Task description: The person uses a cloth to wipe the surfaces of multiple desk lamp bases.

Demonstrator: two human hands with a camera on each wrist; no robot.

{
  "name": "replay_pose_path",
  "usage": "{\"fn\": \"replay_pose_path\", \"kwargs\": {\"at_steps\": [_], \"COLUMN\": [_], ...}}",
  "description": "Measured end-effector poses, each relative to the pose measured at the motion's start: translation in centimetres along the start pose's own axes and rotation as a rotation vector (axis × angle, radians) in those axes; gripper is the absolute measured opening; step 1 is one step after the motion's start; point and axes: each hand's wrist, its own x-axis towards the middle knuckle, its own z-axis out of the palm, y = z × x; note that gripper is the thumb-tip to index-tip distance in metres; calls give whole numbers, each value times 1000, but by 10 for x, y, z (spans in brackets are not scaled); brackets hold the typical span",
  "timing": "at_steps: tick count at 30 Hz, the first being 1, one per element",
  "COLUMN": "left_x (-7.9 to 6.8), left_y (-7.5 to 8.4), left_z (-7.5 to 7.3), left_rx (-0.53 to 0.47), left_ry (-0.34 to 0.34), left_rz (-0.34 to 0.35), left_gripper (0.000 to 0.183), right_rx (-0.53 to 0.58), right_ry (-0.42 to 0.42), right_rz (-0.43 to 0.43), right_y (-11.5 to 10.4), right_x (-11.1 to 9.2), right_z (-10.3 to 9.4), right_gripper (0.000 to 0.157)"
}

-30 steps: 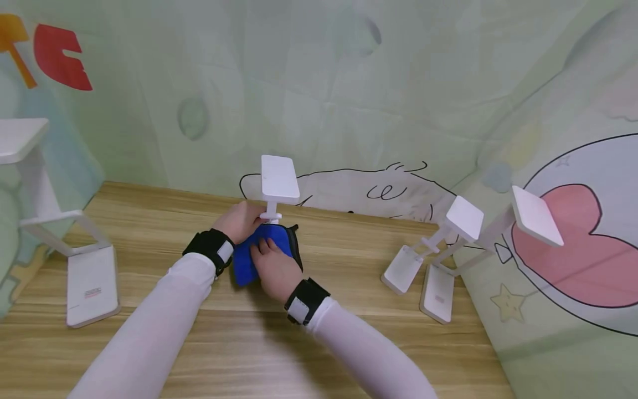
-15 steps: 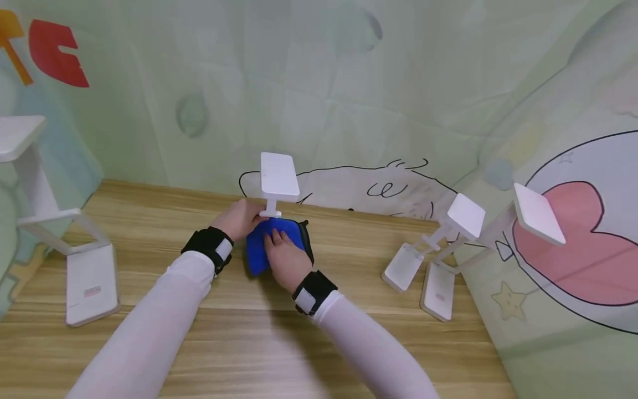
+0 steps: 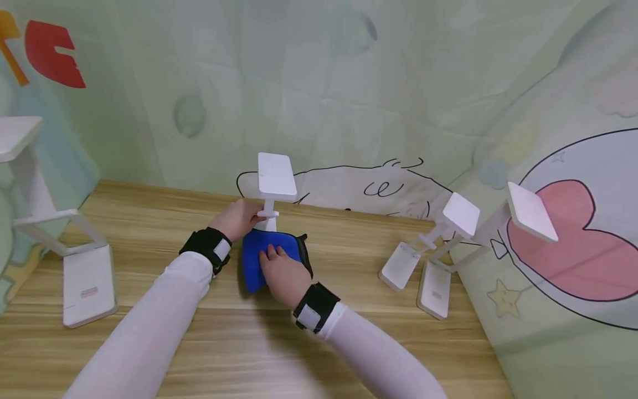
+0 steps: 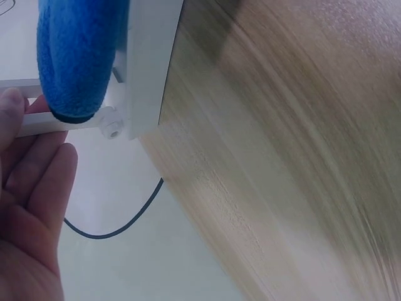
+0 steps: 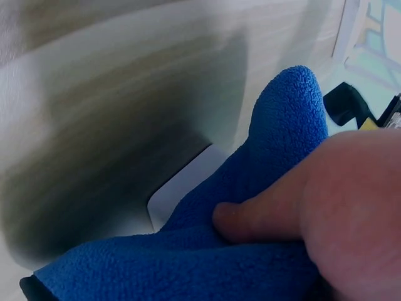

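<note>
A white folding stand (image 3: 276, 174), with a flat plate on top, stands near the back of the wooden table. My left hand (image 3: 235, 219) grips its arm just below that plate; the left wrist view shows the thumb and fingers around a white bar (image 4: 44, 124). A fuzzy blue cloth (image 3: 253, 263) with black edging lies over the stand's lower part. My right hand (image 3: 285, 275) holds the cloth against it, and the thumb (image 5: 257, 219) presses into a fold in the right wrist view. A corner of the stand's white base (image 5: 182, 188) shows beneath the cloth.
At the left is a larger white stand (image 3: 89, 282). Two more, a smaller stand (image 3: 400, 267) and a taller stand (image 3: 435, 289), are side by side at the right. A printed curtain (image 3: 319, 100) hangs behind the wooden table (image 3: 164, 213).
The cloth and my right hand first shifted right and away, then came back toward me, baring more of the stand's upright. My left hand keeps its grip on the arm.
</note>
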Motion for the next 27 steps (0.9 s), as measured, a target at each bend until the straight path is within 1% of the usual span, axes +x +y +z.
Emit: {"fn": "replay_pose_path", "kwargs": {"at_steps": [2,6,10,15,17,22,27], "left_x": [-1,-2,-4,-5,-6,-2,8], "left_y": [-1,-1,-3,-7,-5,2,2], "left_z": [0,1,-2,-2,-2,0,9], "left_rx": [6,7,7,20,31,37,26], "left_ry": [13,14,12,11,13,15,24], "left_rz": [10,-2,-23,-39,-45,-73,-92], "left_gripper": [13,12,11,15,17,15,14], "right_rx": [10,20,20,40,48,59,70], "right_ry": [-6,-6,-11,-29,-29,-27,3], "right_rz": [-5,-19,-40,-49,-56,-68,-86], "right_y": [-2,-4,-5,-5,-4,3,13], "right_x": [-2,-4,-3,-2,-2,-3,-5], "right_z": [-3,-7,-10,-12,-12,-10,-6], "right_gripper": [48,48,49,50,50,49,47]}}
